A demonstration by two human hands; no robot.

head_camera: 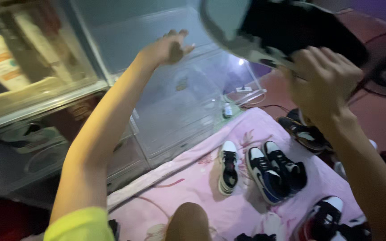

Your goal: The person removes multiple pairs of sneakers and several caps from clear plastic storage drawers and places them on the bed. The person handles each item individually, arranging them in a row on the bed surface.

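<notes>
A black sneaker (287,31) with a pale grey sole is held aloft, sole towards the camera, by the right hand (322,80), whose fingers are clamped over its lower edge; it hangs above and to the right of the stack of clear plastic boxes (175,89). The grip looks shallow — only the edge of the sole seems to be caught — so the shoe could be tipped out and dropped onto the pairs lying on the pink cloth (202,183) below the boxes. The left hand (168,47) is raised against an upper box front, fingers spread and closed on nothing; if too much weight is put there, the light stack could be pushed back or a door knocked askew. The sneaker itself is blurred, and little beyond its dark upper and worn-looking pale sole can be told. Other sneakers — black, white, blue (269,172) — are scattered just right of the boxes.
</notes>
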